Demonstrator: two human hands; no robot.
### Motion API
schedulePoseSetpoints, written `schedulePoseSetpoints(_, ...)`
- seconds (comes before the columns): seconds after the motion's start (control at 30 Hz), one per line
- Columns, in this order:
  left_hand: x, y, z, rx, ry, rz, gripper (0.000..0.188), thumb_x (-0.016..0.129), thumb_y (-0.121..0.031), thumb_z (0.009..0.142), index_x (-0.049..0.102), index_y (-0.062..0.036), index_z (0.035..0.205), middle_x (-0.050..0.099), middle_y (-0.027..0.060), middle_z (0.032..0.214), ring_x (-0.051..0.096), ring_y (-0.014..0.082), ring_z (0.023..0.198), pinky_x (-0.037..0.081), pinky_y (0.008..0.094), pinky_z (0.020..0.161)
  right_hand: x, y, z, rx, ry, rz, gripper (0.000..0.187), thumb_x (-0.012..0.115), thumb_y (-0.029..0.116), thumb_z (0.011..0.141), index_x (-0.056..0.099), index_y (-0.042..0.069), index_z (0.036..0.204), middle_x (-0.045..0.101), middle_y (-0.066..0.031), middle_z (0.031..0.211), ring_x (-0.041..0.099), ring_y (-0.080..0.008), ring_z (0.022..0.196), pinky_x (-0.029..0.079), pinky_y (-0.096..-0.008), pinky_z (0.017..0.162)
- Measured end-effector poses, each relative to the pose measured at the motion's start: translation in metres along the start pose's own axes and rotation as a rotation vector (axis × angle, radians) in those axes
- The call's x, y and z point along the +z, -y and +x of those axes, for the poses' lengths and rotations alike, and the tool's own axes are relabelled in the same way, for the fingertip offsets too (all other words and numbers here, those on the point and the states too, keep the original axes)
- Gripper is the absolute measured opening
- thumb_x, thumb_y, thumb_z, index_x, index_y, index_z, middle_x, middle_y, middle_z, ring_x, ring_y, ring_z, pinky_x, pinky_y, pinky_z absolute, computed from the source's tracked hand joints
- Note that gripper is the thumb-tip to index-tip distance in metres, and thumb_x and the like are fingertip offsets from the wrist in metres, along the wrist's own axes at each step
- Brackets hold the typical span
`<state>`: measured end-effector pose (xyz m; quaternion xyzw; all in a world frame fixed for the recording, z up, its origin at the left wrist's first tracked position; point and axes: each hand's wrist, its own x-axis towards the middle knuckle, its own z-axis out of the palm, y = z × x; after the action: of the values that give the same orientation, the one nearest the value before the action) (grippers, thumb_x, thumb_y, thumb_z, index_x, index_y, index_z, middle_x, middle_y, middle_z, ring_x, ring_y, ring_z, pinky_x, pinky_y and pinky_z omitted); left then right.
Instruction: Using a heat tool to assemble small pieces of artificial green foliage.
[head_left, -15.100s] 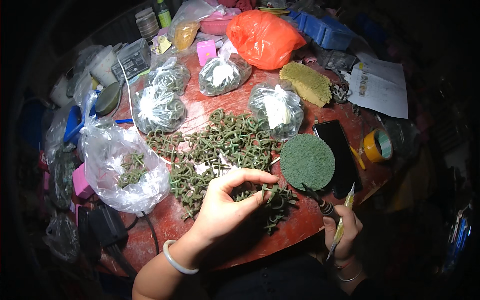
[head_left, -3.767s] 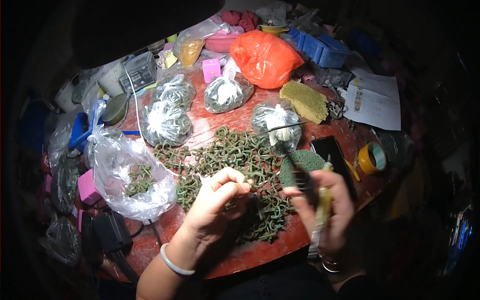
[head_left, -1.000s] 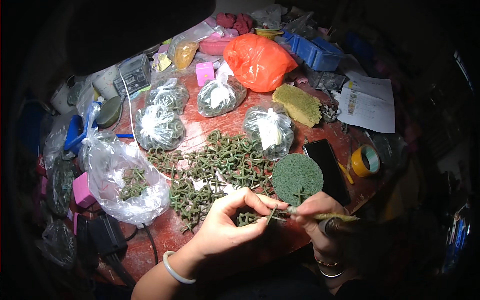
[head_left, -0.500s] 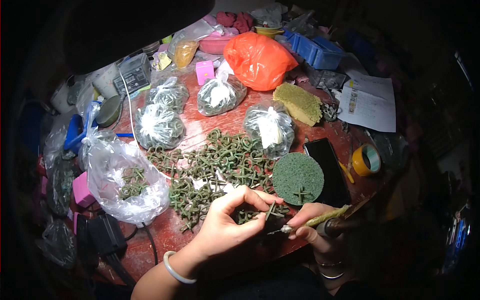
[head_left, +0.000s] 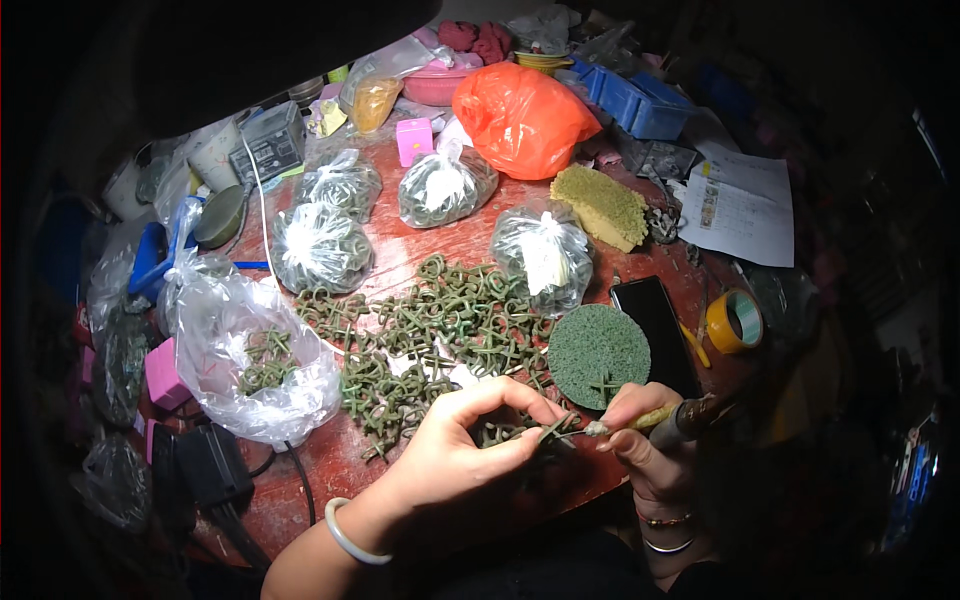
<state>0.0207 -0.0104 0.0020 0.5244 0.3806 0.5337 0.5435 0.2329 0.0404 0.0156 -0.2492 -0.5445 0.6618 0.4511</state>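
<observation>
My left hand (head_left: 455, 440) pinches a small green cross-shaped piece (head_left: 556, 432) between thumb and forefinger. In my right hand (head_left: 650, 455) is a thin pointed tool with a yellowish wrapped handle (head_left: 656, 416); its tip touches or nearly touches the piece. Beyond both hands spreads a heap of similar green ring-like and cross-shaped pieces (head_left: 440, 320). A round green speckled pad (head_left: 595, 345) lies just past my right hand, with one cross-shaped piece (head_left: 605, 384) on it. An opened clear plastic bag (head_left: 300, 405) at the left holds several more pieces.
Tied clear bags (head_left: 320, 250) of pieces stand behind the heap, near a red plastic bag (head_left: 525, 120). A yellow sponge (head_left: 600, 208), a black phone (head_left: 655, 325), a tape roll (head_left: 734, 320) and a paper sheet (head_left: 740, 205) lie at the right. A white cable (head_left: 264, 220) crosses the left.
My right hand has moved slightly up and right, its tool now more level with the tip at the piece. My left hand keeps its pinch, and the piece has tilted. The view has shifted slightly.
</observation>
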Motion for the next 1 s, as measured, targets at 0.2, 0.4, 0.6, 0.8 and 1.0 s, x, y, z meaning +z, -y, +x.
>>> schedulePoseSetpoints(0.2, -0.006, 0.0, -0.001, -0.092, 0.08, -0.028, 0.019, 0.063, -0.008, 0.086, 0.062, -0.0017, 0.103, 0.064, 0.005, 0.101, 0.059, 0.0132, 0.097, 0.045, 0.0292, 0.09, 0.009, -0.005, -0.002, -0.146, -0.053, -0.209, 0.014, 0.07, -0.005, 0.079, 0.065, 0.0, 0.091, 0.064, -0.0098, 0.085, 0.06, -0.0149, 0.076, 0.047, -0.0256, 0.067)
schedulePoseSetpoints(0.4, -0.007, 0.002, -0.001, -0.079, 0.086, -0.132, 0.023, 0.063, -0.009, 0.087, 0.062, -0.001, 0.108, 0.063, 0.0049, 0.103, 0.058, 0.0133, 0.098, 0.044, 0.0297, 0.092, 0.01, -0.006, -0.001, -0.197, -0.012, -0.329, 0.014, 0.07, -0.004, 0.079, 0.065, 0.0, 0.091, 0.064, -0.0095, 0.088, 0.061, -0.0153, 0.076, 0.048, -0.0256, 0.067)
schedulePoseSetpoints(0.6, -0.008, 0.003, 0.001, -0.068, 0.025, -0.127, 0.029, 0.062, -0.006, 0.088, 0.062, -0.0017, 0.117, 0.062, 0.0044, 0.109, 0.059, 0.0117, 0.096, 0.046, 0.0274, 0.087, 0.016, -0.006, 0.0, -0.187, -0.098, -0.166, 0.014, 0.068, 0.004, 0.085, 0.063, -0.002, 0.097, 0.063, -0.0099, 0.087, 0.062, -0.016, 0.079, 0.049, -0.0262, 0.072)
schedulePoseSetpoints(0.8, -0.006, -0.001, -0.003, -0.321, -0.112, -0.436, 0.025, 0.062, -0.006, 0.088, 0.062, -0.0003, 0.113, 0.063, 0.0054, 0.103, 0.059, 0.0118, 0.086, 0.047, 0.0243, 0.079, 0.01, 0.007, -0.002, 0.07, 0.164, -0.075, 0.015, 0.07, 0.005, 0.084, 0.066, -0.003, 0.095, 0.064, -0.0102, 0.086, 0.063, -0.0155, 0.077, 0.05, -0.0254, 0.071)
schedulePoseSetpoints(1.0, -0.004, -0.007, -0.001, -0.335, -0.097, -0.402, 0.024, 0.059, -0.005, 0.09, 0.062, -0.0027, 0.113, 0.062, -0.0015, 0.086, 0.045, 0.0022, 0.063, 0.034, 0.0174, 0.054, 0.012, 0.007, 0.004, -0.206, -0.039, -0.368, 0.016, 0.072, -0.001, 0.078, 0.066, 0.001, 0.092, 0.064, -0.0104, 0.081, 0.062, -0.0172, 0.071, 0.049, -0.0255, 0.066)
